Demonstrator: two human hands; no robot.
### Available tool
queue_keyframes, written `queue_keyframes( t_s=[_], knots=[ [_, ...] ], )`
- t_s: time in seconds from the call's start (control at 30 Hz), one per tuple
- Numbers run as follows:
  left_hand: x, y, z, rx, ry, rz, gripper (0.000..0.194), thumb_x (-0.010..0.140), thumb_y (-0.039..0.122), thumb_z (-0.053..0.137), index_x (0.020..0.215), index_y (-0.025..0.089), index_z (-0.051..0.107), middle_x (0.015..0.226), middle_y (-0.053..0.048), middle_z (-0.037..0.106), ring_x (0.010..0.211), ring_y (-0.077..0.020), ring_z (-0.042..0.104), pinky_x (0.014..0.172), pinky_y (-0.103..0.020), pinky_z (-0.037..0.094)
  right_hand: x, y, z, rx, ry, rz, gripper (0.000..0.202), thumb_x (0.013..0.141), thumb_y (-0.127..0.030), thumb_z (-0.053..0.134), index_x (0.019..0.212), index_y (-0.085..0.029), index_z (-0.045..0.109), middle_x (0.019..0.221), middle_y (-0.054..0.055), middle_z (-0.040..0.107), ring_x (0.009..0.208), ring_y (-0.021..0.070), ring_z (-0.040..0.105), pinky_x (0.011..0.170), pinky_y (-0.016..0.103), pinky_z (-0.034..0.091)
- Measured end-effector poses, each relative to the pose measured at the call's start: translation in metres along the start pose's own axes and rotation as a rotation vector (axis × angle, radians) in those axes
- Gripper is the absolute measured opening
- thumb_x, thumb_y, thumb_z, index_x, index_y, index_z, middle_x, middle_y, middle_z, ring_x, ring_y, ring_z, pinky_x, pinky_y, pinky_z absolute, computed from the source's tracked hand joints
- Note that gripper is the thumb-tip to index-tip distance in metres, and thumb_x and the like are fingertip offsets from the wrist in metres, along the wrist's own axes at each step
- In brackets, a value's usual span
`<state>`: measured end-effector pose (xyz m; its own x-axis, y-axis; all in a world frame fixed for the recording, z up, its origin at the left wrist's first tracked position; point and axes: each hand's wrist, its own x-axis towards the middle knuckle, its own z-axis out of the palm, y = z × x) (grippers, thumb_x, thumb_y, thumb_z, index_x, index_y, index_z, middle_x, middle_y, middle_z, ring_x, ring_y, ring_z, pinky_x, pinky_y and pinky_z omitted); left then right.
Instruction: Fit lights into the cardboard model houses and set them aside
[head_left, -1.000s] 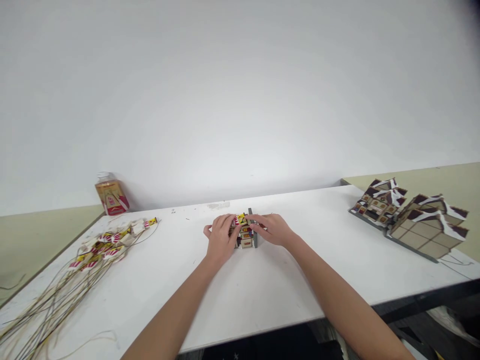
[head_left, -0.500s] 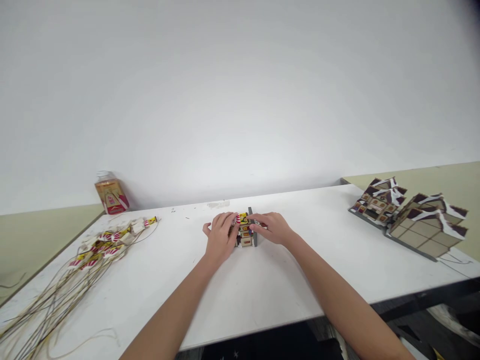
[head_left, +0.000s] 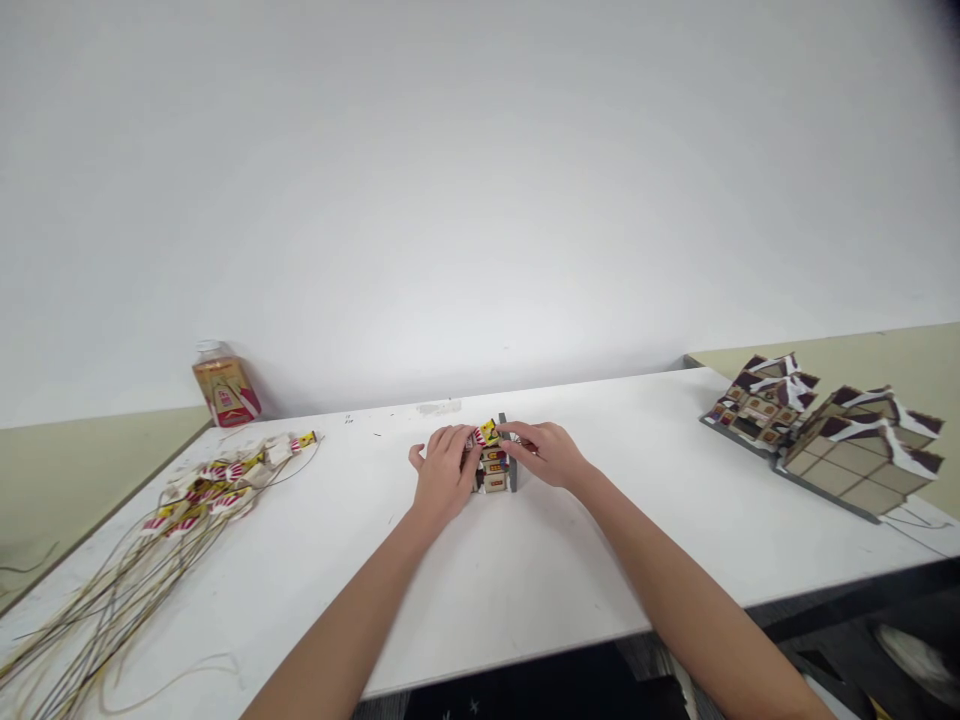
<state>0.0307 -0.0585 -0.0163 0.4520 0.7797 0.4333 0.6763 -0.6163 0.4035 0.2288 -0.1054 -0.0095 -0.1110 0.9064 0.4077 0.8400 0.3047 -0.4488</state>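
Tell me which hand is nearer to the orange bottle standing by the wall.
The left hand. It rests on the small model house at the table's middle, with the orange bottle farther to its left. The right hand is on the house's other side, farther away.

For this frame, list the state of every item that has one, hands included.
left hand: gripping the small model house
right hand: gripping it from the other side
small model house: upright between the hands
two finished model houses: upright, side by side
wired pieces: heaped
bottle: upright
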Motion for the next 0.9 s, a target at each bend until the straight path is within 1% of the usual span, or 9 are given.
queue_keyframes(
  t_s=[0.27, 0.5, 0.63, 0.8, 0.9],
  knots=[
    [0.0004, 0.0012, -0.0009, 0.030, 0.003, -0.001, 0.031, 0.096, 0.035, 0.034, 0.118, 0.030, 0.054, 0.126, -0.005, 0.058, 0.119, -0.0252, 0.047, 0.098, -0.050, 0.021, 0.0008, -0.0015, 0.0006, 0.051, -0.019, 0.007, 0.034, 0.093, -0.043, 0.042, 0.112, -0.023, 0.064, 0.063, -0.001, 0.062, 0.051, 0.0100, 0.045, 0.056, 0.022, 0.032],
    [0.0009, 0.0010, -0.0001, 0.026, -0.002, -0.005, 0.029, 0.096, 0.037, 0.035, 0.116, 0.032, 0.055, 0.127, -0.005, 0.057, 0.119, -0.0245, 0.047, 0.096, -0.051, 0.019, -0.0008, -0.0010, 0.0010, 0.071, 0.000, -0.061, 0.036, 0.092, -0.042, 0.043, 0.111, -0.021, 0.065, 0.061, -0.001, 0.061, 0.049, 0.0090, 0.042, 0.054, 0.021, 0.031],
    [0.0009, 0.0017, 0.0001, 0.026, 0.002, -0.012, 0.030, 0.096, 0.038, 0.034, 0.115, 0.032, 0.056, 0.127, -0.005, 0.057, 0.119, -0.0247, 0.046, 0.096, -0.052, 0.020, -0.0016, -0.0005, 0.0012, 0.056, 0.010, -0.066, 0.035, 0.092, -0.042, 0.044, 0.109, -0.021, 0.066, 0.062, 0.000, 0.063, 0.049, 0.0091, 0.044, 0.054, 0.022, 0.032],
    [0.0007, 0.0034, -0.0005, 0.016, 0.001, -0.017, 0.032, 0.096, 0.037, 0.031, 0.117, 0.030, 0.055, 0.127, -0.007, 0.057, 0.119, -0.0246, 0.046, 0.097, -0.051, 0.020, -0.0023, 0.0021, 0.0017, 0.007, -0.010, -0.058, 0.035, 0.094, -0.041, 0.041, 0.111, -0.025, 0.067, 0.073, 0.001, 0.070, 0.053, 0.0103, 0.050, 0.056, 0.023, 0.034],
    [0.0005, 0.0029, 0.0000, 0.013, 0.007, -0.007, 0.033, 0.097, 0.037, 0.031, 0.118, 0.030, 0.055, 0.126, -0.007, 0.058, 0.118, -0.0247, 0.047, 0.097, -0.050, 0.020, -0.0024, 0.0042, 0.0030, -0.042, -0.014, -0.082, 0.036, 0.095, -0.040, 0.038, 0.112, -0.026, 0.067, 0.078, 0.002, 0.071, 0.056, 0.0118, 0.054, 0.058, 0.024, 0.034]
  ],
)
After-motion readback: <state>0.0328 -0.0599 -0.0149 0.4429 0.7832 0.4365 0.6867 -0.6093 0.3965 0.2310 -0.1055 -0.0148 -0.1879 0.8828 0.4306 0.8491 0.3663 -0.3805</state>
